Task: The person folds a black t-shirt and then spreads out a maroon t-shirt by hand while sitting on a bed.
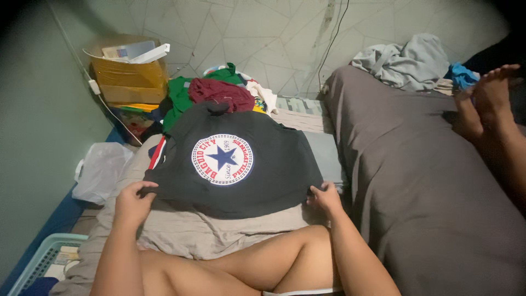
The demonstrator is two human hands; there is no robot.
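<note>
Hands at work on laundry, seen from the head camera: a person seated cross-legged spreads a black T-shirt (235, 164), its round red, white and blue star emblem face up, across a beige sheet (219, 233) at the centre of the frame. The left hand (131, 200) pinches the shirt's lower left corner between thumb and fingers; the right hand (326, 197) is closed on the lower right corner, and the hem runs taut between them.

Just beyond the shirt's collar, at upper centre, lies a heap of unfolded clothes (222, 90) in green, maroon and white. A cardboard box (129, 71) stands at upper left, a white plastic bag (101, 170) lies at the left edge, and the rim of a pale blue laundry basket (38, 255) shows at lower left. A grey-covered mattress (416, 175) fills the right half, with grey and blue garments (408, 60) at its top; another person's bare feet (487, 98) rest at upper right.

The risk, judging from this layout: the rumpled sheet beneath could crease the shirt, and the collar lies so near the heap that any shove upward could tangle it with the loose clothes.
</note>
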